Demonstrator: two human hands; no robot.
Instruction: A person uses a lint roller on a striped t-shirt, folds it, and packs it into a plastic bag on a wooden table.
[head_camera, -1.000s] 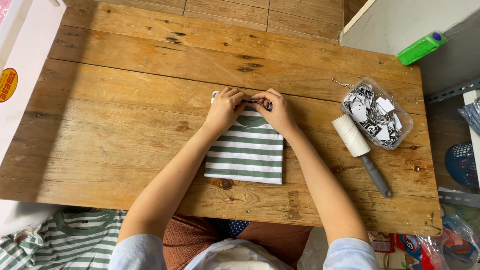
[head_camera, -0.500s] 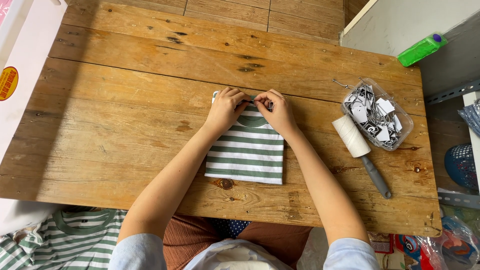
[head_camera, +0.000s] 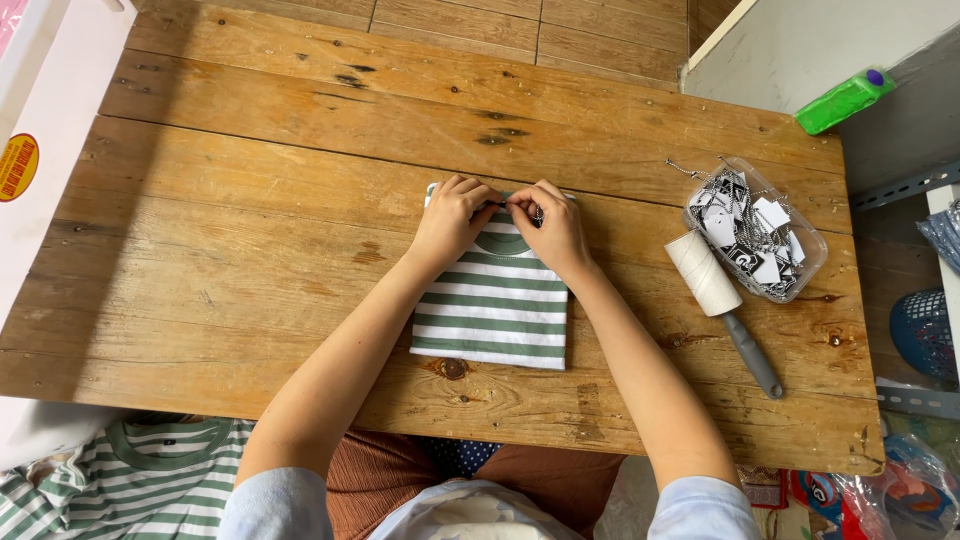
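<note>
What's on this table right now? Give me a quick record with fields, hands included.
Surface: wooden plank table
Centre item: folded green-and-white striped shirt
Left hand: fingers pinched at the shirt's collar edge
Right hand: fingers pinched at the same spot, beside the left hand
Held item: too small to tell
Right of shirt: lint roller with grey handle
Beyond roller: clear plastic tub of tags on ball chains
Lower left: more striped shirts
</note>
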